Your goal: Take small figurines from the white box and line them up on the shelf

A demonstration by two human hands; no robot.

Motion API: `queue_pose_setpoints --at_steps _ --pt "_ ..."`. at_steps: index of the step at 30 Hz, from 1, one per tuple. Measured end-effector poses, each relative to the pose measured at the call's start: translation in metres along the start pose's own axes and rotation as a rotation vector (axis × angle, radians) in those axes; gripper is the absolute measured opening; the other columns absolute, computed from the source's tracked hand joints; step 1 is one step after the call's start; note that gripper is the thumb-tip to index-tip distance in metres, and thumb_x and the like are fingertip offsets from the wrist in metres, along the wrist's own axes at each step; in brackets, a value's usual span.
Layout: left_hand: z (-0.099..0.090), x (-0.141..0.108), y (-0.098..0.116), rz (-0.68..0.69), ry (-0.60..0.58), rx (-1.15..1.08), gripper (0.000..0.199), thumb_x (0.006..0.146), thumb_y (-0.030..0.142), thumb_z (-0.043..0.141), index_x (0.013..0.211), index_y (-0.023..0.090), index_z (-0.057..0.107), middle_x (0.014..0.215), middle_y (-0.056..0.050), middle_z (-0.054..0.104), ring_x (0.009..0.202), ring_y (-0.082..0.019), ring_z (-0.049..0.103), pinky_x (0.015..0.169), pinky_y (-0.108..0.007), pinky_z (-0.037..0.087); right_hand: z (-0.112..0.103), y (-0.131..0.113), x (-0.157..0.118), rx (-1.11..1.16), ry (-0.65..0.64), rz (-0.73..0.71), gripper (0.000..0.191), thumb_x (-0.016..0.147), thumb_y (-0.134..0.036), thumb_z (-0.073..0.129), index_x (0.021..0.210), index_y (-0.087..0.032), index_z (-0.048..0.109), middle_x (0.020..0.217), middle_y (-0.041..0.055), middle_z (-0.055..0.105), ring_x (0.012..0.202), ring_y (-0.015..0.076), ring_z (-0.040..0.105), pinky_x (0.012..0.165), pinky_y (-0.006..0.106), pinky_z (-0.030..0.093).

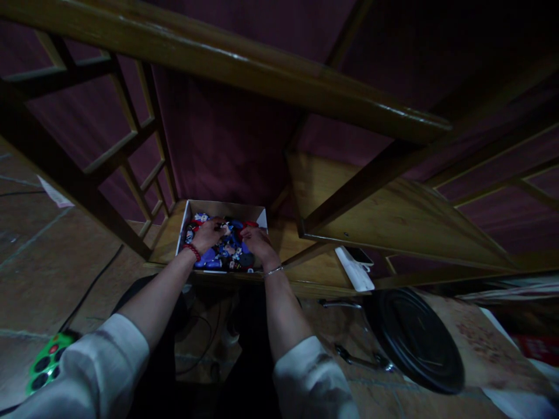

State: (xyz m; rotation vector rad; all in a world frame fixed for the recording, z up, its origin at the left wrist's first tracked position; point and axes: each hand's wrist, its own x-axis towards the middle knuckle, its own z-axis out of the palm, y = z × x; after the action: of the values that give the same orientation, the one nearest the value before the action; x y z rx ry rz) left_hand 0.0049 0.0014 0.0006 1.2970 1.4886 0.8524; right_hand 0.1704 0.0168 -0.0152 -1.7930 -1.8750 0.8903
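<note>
A shallow white-sided cardboard box [224, 208] sits on a low wooden shelf. Small figurines [229, 250] in blue, purple, red and black are heaped inside it. My left hand [208, 234], with a red bead bracelet at the wrist, reaches into the left half of the box. Its fingers curl down at the pile, beside a small pale and blue piece. From the right, my right hand [257, 241] comes in with fingers pressed together near a red piece. Dim light hides what either set of fingertips grips.
A wooden rail [244, 58] crosses above the box, and lattice panels [126, 139] flank it. At right on the shelf lie a phone [359, 256] and a white packet [353, 272]. A round black seat [414, 340] stands lower right; a green device [46, 364] lies lower left.
</note>
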Motion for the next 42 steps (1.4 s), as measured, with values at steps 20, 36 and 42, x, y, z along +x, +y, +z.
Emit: queue_pose_setpoints --at_steps 20,36,42 --pt "0.000 0.005 -0.009 0.041 0.001 -0.065 0.029 0.070 0.024 0.056 0.097 0.014 0.056 0.068 -0.002 0.060 0.046 -0.009 0.052 0.044 -0.021 0.041 0.012 -0.034 -0.014 -0.557 0.086 -0.086 0.029 0.072 -0.032 0.052 0.096 -0.016 0.057 0.101 0.0114 0.058 0.102 0.0230 0.044 0.089 0.034 0.025" --pt "-0.001 -0.001 0.001 -0.036 0.005 -0.216 0.028 0.067 0.019 0.059 0.094 0.014 0.056 0.070 -0.003 0.061 0.056 -0.013 0.057 0.050 -0.025 0.048 0.001 -0.030 -0.016 -0.477 0.179 -0.031 0.017 0.071 -0.023 0.049 0.076 -0.022 0.065 0.077 0.0011 0.066 0.082 0.0158 0.055 0.077 0.024 0.036" --pt "-0.001 0.001 -0.001 -0.041 -0.004 -0.277 0.023 0.069 0.016 0.056 0.093 0.013 0.055 0.069 -0.002 0.061 0.054 -0.012 0.057 0.051 -0.023 0.047 -0.003 -0.032 -0.019 -0.415 0.240 -0.030 0.020 0.076 -0.022 0.045 0.082 -0.020 0.063 0.081 0.0021 0.065 0.086 0.0149 0.055 0.079 0.023 0.035"
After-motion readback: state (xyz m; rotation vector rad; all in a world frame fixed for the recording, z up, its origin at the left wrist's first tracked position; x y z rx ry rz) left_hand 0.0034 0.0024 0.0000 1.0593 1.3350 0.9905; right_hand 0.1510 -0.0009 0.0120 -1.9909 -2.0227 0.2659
